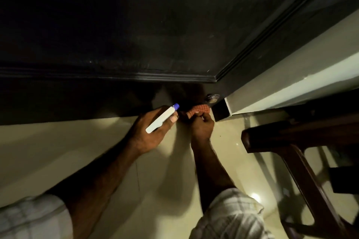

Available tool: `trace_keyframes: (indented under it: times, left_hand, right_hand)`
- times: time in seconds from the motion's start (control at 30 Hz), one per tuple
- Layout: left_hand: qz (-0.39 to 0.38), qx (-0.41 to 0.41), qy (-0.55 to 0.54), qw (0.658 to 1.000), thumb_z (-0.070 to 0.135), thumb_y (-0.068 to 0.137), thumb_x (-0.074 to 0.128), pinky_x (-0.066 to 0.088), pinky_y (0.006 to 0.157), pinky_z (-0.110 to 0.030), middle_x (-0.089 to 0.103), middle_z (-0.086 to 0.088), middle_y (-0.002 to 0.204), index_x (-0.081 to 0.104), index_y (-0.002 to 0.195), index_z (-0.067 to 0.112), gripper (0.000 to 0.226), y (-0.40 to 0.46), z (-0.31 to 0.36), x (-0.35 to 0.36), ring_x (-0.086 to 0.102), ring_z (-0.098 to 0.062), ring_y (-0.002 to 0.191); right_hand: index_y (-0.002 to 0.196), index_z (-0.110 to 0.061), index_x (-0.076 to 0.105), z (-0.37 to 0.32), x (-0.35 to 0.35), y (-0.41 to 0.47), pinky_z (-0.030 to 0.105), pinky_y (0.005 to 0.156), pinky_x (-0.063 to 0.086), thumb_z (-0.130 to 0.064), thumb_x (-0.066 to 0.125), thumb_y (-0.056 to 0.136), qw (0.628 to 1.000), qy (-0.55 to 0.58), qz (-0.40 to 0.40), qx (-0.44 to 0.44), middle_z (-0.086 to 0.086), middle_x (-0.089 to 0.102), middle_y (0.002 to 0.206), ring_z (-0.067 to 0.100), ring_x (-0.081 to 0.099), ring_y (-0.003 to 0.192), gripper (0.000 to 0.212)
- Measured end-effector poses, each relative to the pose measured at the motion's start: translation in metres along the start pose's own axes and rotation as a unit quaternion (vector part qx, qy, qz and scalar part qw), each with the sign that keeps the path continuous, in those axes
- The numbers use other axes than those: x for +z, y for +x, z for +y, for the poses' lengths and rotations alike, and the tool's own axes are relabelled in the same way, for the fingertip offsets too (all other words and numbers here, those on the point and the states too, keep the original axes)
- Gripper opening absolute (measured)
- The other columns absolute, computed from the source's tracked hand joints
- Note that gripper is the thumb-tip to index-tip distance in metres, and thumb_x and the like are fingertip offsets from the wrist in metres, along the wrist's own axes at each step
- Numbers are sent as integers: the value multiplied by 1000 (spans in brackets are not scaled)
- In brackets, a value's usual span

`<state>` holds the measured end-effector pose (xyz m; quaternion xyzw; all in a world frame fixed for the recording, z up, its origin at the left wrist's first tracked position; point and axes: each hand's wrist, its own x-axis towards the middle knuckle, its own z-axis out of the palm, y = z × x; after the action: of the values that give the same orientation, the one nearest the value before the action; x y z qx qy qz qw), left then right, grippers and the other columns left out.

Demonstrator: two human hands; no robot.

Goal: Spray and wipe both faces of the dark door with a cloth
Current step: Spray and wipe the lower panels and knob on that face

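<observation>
Head view: left hand around spray bottle, right hand clutching half-hidden cloth.

— Do we find any writing we can read here?
— No. We see no legible text, label, brand or number on the small white plastic spray bottle with the blue nozzle, nor on the dark panelled door.

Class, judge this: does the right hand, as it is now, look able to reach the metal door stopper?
Probably yes: the right hand, gripping the orange cloth, sits just below the metal door stopper, with nothing between them.
</observation>
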<state>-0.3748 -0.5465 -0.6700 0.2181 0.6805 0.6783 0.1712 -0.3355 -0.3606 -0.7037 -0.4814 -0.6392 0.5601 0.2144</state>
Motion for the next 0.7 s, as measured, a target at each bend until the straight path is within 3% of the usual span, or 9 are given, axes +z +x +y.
trace_keyframes:
  times: [0.1, 0.2, 0.27, 0.37, 0.43, 0.5, 0.57, 0.63, 0.7]
  left_hand:
    - [-9, -6, -21, 1000, 53, 98, 64, 60, 82, -58, 72, -9, 88, 73, 109, 22, 34, 1, 1, 2, 72, -35, 84]
    - [17, -51, -80, 995, 52, 89, 69, 62, 84, -59, 76, -7, 98, 77, 107, 36, 25, 5, 19, 2, 74, -31, 85]
    - [22, -58, -91, 994, 50, 87, 69, 62, 82, -59, 76, -9, 104, 78, 99, 40, 18, 9, 34, 2, 73, -28, 83]
    - [-2, -24, -54, 998, 48, 92, 67, 61, 80, -60, 73, -15, 99, 75, 94, 37, 13, 17, 54, 2, 71, -39, 84]
    - [-8, -16, -62, 998, 55, 90, 72, 63, 79, -53, 74, -7, 98, 76, 91, 41, 14, 23, 73, 2, 71, -35, 84]
    - [-8, -24, -58, 998, 63, 87, 75, 62, 77, -37, 76, 0, 98, 79, 93, 37, 27, 27, 90, 3, 73, -23, 87]
    - [-13, -28, -29, 999, 53, 95, 72, 59, 75, -21, 78, 3, 94, 78, 93, 26, 27, 30, 108, -2, 76, -12, 85]
    - [-25, -30, -10, 999, 43, 100, 70, 56, 73, -16, 79, 3, 93, 76, 95, 19, 26, 34, 124, -8, 77, -12, 83]
    - [-22, -50, -3, 998, 42, 99, 69, 55, 69, -16, 78, 0, 95, 74, 97, 15, 27, 37, 134, -11, 75, -17, 83]
  right_hand:
    - [97, 4, 74, -20, -10, 1, 44, 78, 66, -4, 58, 100, 990, 130, -10, 55, 19, 78, 88, 32, 77, 81, 18]
    - [121, -3, 75, -38, -18, 10, 57, 93, 63, -7, 61, 96, 946, 283, 55, 149, 19, 78, 109, 39, 74, 100, 29]
    - [127, -8, 72, -43, -21, 26, 55, 95, 60, -5, 57, 97, 941, 304, 85, 123, 15, 74, 111, 36, 69, 102, 34]
    - [124, -12, 71, -50, -25, 36, 58, 102, 59, -22, 64, 102, 966, 220, 138, 5, 17, 74, 117, 36, 69, 105, 25]
    - [115, -6, 70, -50, -18, 18, 64, 101, 55, -40, 68, 103, 973, 80, 154, -155, 25, 67, 118, 41, 67, 109, 36]
    - [111, -6, 70, -49, -16, -5, 54, 110, 50, -33, 65, 103, 930, -79, 71, -352, 25, 58, 131, 45, 58, 124, 28]
    - [123, -8, 71, -47, -23, -18, 49, 111, 46, -22, 62, 100, 846, -229, -33, -480, 25, 52, 139, 44, 52, 129, 28]
    - [126, -6, 69, -43, -29, -13, 49, 99, 51, -22, 56, 96, 812, -307, -38, -494, 27, 55, 132, 43, 55, 117, 37]
    - [117, 2, 65, -39, -23, -1, 49, 93, 51, -27, 49, 97, 880, -248, 44, -403, 29, 56, 123, 40, 56, 107, 38]
